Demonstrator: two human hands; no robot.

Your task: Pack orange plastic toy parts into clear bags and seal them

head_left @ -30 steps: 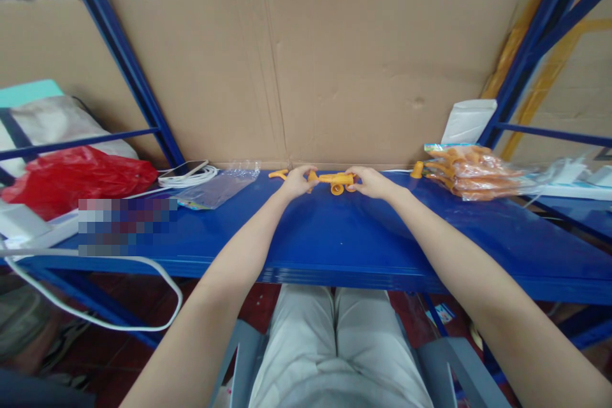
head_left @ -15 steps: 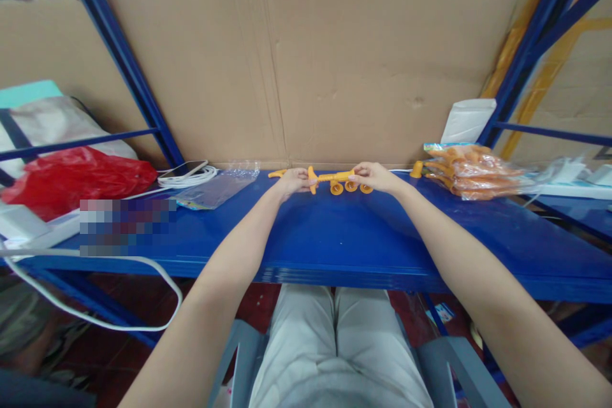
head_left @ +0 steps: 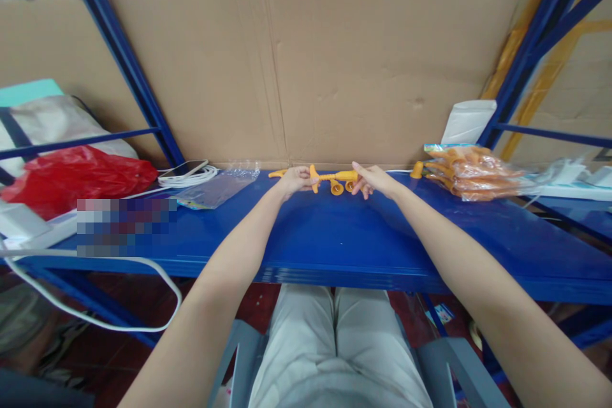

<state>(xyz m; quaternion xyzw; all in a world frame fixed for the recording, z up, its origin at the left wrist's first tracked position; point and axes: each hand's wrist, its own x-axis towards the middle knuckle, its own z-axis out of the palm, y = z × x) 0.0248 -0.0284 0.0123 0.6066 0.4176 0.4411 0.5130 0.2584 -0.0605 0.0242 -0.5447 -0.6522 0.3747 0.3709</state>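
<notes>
An orange plastic toy piece [head_left: 333, 179] with small round wheel-like parts is held just above the blue shelf [head_left: 344, 236], close to the cardboard back wall. My left hand [head_left: 295, 181] is closed on its left end, beside a cross-shaped tip. My right hand [head_left: 371, 179] pinches its right end with thumb and forefinger, the other fingers partly spread. A loose orange piece [head_left: 277, 173] lies on the shelf just left of my left hand.
A clear bag of orange parts [head_left: 471, 171] and a small orange piece [head_left: 417, 170] lie right. A clear plastic bag [head_left: 220, 186], a phone [head_left: 184, 169] with white cable and a red bag [head_left: 71, 175] lie left. A white packet [head_left: 468, 121] leans at the back.
The toy piece has been lifted slightly and stretched out between my hands. My right hand has shifted from a full grip to a fingertip pinch at the right end.
</notes>
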